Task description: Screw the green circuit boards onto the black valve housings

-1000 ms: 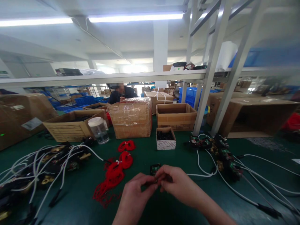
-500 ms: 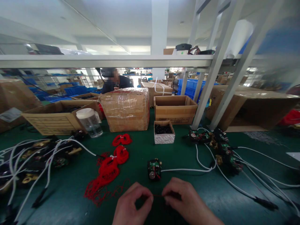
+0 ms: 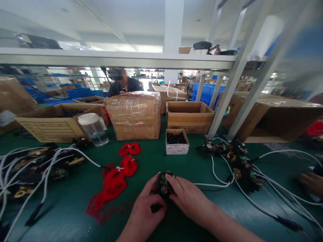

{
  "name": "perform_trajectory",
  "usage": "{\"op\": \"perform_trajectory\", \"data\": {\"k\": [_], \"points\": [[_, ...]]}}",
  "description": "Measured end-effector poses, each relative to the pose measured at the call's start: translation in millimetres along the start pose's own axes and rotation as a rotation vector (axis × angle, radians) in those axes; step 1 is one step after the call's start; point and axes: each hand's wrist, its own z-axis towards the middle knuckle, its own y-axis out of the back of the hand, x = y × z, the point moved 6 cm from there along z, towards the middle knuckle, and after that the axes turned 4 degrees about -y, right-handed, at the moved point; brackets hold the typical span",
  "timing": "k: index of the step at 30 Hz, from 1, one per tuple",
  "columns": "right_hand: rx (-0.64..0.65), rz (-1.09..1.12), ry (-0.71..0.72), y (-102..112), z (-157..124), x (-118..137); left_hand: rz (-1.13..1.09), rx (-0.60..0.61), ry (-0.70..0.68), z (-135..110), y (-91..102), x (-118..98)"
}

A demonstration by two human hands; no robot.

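A small black module with a green circuit board (image 3: 164, 187) sits on the table in front of me, a white cable (image 3: 208, 184) running from it to the right. My right hand (image 3: 188, 198) is closed over its right side, fingertips on its top. Along the module's left edge lies a finger of my left hand (image 3: 148, 210); that hand's thumb presses against another finger, and what they pinch, if anything, cannot be made out. Bundles of thin red wire (image 3: 114, 184) lie to the left, with loose strands (image 3: 122, 209) trailing toward my left hand.
Several cabled modules lie in piles left (image 3: 60, 173) and right (image 3: 248, 176). Behind stand a small box of black parts (image 3: 177, 149), cardboard boxes (image 3: 135, 117), a water jug (image 3: 93, 131) and a metal shelf frame (image 3: 222, 101). Another person's hand (image 3: 313, 183) appears at the right edge.
Both hands have moved forward from the near edge onto the module. The red strand stretched between them earlier is no longer distinguishable. Another person's hand has appeared at far right.
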Motion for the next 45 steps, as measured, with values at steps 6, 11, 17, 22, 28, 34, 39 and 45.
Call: {"op": "perform_trajectory", "data": {"k": [6,11,17,22,28,34,39,45], "points": [[-0.089,0.239,-0.079,12.8,-3.3,0.7,0.001,-0.008,-0.024,3.0,-2.4,-9.1],[-0.059,0.234,-0.154,15.9,2.0,8.8,0.034,0.003,-0.047,1.4,-9.6,-12.7],[-0.053,0.257,-0.133,18.2,-1.3,3.1,0.036,0.015,-0.07,-1.2,-10.1,-14.5],[-0.149,0.451,-0.188,22.8,-24.9,-22.1,0.031,-0.013,-0.048,-4.9,-2.8,-9.8],[-0.121,0.515,-0.128,12.8,-47.7,-16.1,-0.04,-0.06,0.016,-14.0,10.0,-16.8],[-0.083,0.637,-0.101,6.3,-41.5,-1.0,-0.152,0.017,0.05,-7.4,17.0,-34.8],[-0.135,0.695,-0.124,20.3,-32.4,-9.6,-0.098,0.004,0.021,8.6,27.1,-39.3],[-0.165,0.645,-0.169,27.4,-22.8,-19.5,-0.007,-0.015,0.002,18.4,27.2,-38.3]]}}
